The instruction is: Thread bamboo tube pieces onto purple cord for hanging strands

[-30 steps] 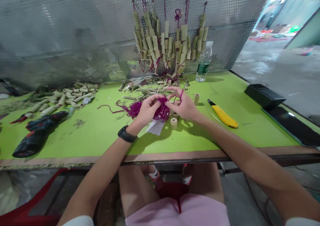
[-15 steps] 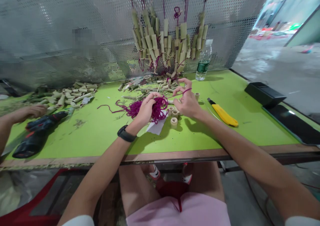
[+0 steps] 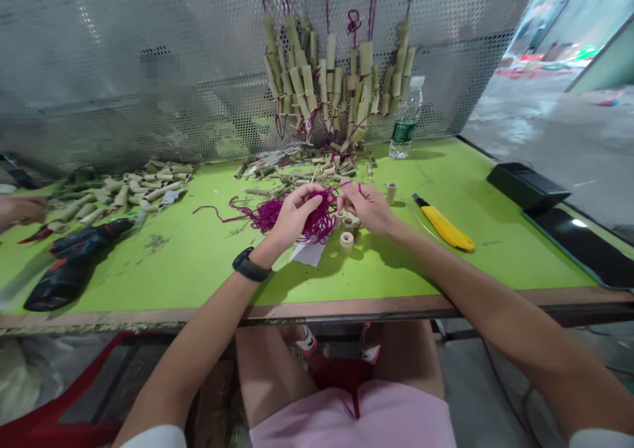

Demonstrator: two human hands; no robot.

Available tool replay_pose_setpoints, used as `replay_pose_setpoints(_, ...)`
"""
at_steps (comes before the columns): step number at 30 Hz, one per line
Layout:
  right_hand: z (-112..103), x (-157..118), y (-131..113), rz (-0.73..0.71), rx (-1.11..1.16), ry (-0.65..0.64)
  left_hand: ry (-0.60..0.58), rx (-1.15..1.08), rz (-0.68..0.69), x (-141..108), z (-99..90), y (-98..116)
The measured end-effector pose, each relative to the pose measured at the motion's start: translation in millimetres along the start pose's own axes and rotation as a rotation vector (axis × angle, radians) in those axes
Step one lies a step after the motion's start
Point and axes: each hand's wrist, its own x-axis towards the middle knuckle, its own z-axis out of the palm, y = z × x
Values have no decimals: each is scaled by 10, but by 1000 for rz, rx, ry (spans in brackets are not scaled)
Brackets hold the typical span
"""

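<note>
My left hand [image 3: 292,215] grips a tangled bundle of magenta yarn [image 3: 267,214] above the green table [image 3: 198,256]. My right hand [image 3: 369,207] is close beside it on the right, fingers pinched on a strand of the same yarn. Short bamboo rings [image 3: 346,240] lie just below my right hand, next to a scrap of white paper [image 3: 308,252]. A black band sits on my left wrist.
Strung bamboo pieces [image 3: 327,84] lean on the perforated metal screen. A water bottle [image 3: 403,127], yellow utility knife [image 3: 443,226], black case [image 3: 528,187], dark tablet [image 3: 584,246], cordless drill [image 3: 69,263] and bamboo pile [image 3: 129,190] are around. Another person's hand [image 3: 17,209] is at far left.
My right hand had lifted away with a strand looped on a finger; it has dropped back against the yarn bundle. The other person's hand drew back from the drill toward the left edge.
</note>
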Motion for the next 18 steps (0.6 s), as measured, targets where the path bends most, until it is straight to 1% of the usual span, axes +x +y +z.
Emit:
replay_pose_setpoints(3, 2, -9, 12, 11, 66, -29, 5, -6, 10, 10, -12, -35)
replay_pose_setpoints(7, 1, 2, 19, 9, 94, -1, 45, 71, 38, 5, -18, -24)
replay_pose_setpoints(11, 14, 4, 11, -36, 5, 34, 101, 135, 100, -14, -8, 33)
replay_pose_setpoints(14, 27, -8, 3, -36, -38, 60, 116, 148, 91, -35, -1, 86)
replay_pose_setpoints(18, 33, -13, 7, -29, -52, 59, 106, 146, 85, -56, 6, 126)
